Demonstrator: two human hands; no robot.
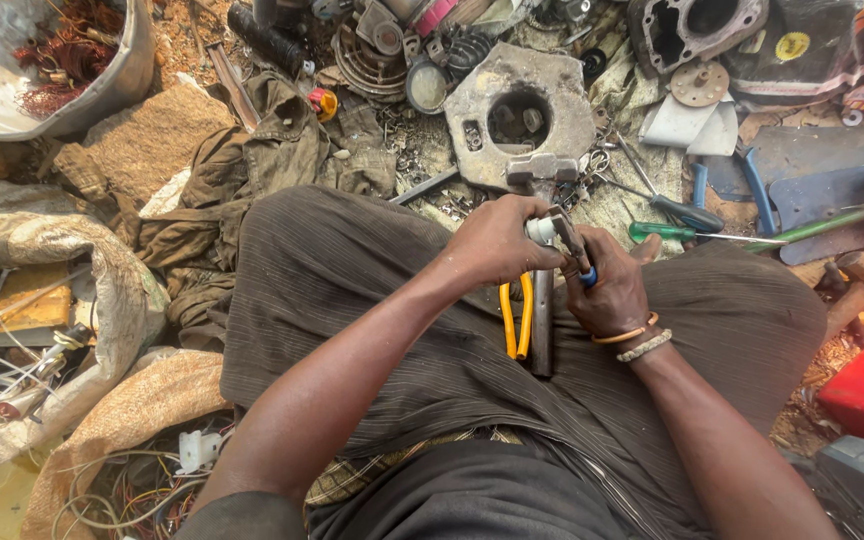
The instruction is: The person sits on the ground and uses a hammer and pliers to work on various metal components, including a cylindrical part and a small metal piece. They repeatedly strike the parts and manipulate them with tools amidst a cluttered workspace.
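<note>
Over the lap, centre frame: both hands meet on a small white part (540,230). Left hand (497,240) is closed round it, thumb + fingers pinching it from the left. Right hand (607,290) is wrapped on pliers w/ blue grips (574,245), nose of pliers touching the white part from the right. Hands are together, nearly touching. Bracelets on right wrist.

Just under the hands, on the dark cloth of the lap: hammer (542,300), head away from the person, handle toward the body; yellow-handled pliers (517,318) beside it on its left.

Ground beyond the knees: grey cast metal housing w/ round hole (482,100), green-handled screwdriver (672,232), blue-handled pliers (757,190). Far left: sacks, loose wire.
</note>
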